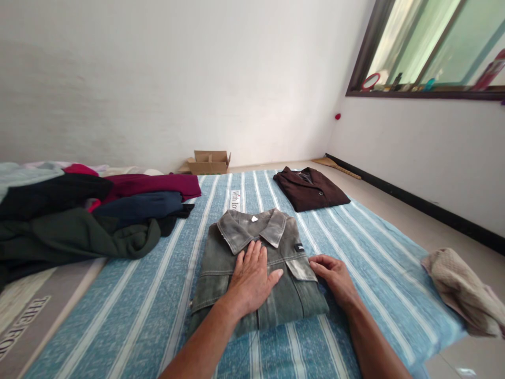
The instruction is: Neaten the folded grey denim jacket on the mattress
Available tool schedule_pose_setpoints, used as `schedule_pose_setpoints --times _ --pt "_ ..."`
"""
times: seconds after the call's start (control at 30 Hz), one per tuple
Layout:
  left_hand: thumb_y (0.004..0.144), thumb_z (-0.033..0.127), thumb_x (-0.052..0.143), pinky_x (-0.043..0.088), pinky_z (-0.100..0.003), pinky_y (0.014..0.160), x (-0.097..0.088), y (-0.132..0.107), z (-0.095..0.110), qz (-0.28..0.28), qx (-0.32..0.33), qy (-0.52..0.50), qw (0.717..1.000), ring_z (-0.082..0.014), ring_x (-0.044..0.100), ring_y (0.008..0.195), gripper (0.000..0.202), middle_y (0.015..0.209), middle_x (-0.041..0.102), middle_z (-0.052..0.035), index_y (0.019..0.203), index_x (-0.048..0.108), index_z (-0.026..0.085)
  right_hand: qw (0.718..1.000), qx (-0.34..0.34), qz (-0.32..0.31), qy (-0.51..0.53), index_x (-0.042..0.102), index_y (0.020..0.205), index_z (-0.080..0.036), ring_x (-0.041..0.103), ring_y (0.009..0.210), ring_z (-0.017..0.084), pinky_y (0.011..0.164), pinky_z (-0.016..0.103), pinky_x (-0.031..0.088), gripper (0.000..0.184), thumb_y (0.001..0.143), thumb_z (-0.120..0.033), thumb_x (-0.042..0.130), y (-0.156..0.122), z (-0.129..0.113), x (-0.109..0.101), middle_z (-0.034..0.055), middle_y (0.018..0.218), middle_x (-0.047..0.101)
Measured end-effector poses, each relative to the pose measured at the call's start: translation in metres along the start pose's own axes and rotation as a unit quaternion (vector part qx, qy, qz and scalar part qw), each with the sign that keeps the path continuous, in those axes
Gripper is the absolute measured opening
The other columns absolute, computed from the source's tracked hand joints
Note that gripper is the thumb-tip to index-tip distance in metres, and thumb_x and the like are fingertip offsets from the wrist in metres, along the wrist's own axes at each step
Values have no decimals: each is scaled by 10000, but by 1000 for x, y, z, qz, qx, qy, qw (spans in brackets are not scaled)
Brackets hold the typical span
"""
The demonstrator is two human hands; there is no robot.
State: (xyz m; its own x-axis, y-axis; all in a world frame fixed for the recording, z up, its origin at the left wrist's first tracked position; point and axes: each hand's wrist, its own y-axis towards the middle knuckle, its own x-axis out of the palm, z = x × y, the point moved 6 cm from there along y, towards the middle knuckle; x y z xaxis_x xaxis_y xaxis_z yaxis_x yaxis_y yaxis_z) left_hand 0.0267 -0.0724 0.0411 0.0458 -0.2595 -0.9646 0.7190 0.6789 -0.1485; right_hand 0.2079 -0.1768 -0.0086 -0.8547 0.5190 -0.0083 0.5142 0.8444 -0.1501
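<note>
A grey-green denim jacket (284, 300) lies folded on the striped bed sheet, its collar pointing away from me and a white tag inside the neck. My left hand (252, 276) rests flat on the jacket's front just below the collar, fingers stretched out and thumb apart. At the jacket's right edge, beside the faded pocket flap, my right hand (333, 276) has its fingers bent and closed on the side of the cloth. The fingertips there are partly hidden by the fold.
A folded dark brown garment (310, 189) lies farther back. Clothes are heaped at left, among them a dark green garment (87, 231). Blue striped sheet (379, 273) covers the bed. A beige cloth (465, 289) hangs at the right edge; a cardboard box (209, 163) stands by the wall.
</note>
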Motion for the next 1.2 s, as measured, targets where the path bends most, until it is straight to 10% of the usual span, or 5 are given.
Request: schedule_pose_setpoints --times 0.47,1.2 --pt "906 563 212 113 -453 1135 0 0 -1 6 3 2 1000 -257 40 1420 748 1534 127 -136 1444 260 46 977 -12 -187 103 657 1026 -218 609 882 203 772 303 435 404 641 -247 775 -10 -5 5 37 974 661" --pt "909 546 249 136 -449 1134 4 1 -4 30 11 14 999 -256 77 1418 717 1530 169 -132 1436 290 62 970 -43 -200 127 675 922 -221 569 879 181 753 288 422 295 645 -203 777 -6 -5 5 26 1018 619"
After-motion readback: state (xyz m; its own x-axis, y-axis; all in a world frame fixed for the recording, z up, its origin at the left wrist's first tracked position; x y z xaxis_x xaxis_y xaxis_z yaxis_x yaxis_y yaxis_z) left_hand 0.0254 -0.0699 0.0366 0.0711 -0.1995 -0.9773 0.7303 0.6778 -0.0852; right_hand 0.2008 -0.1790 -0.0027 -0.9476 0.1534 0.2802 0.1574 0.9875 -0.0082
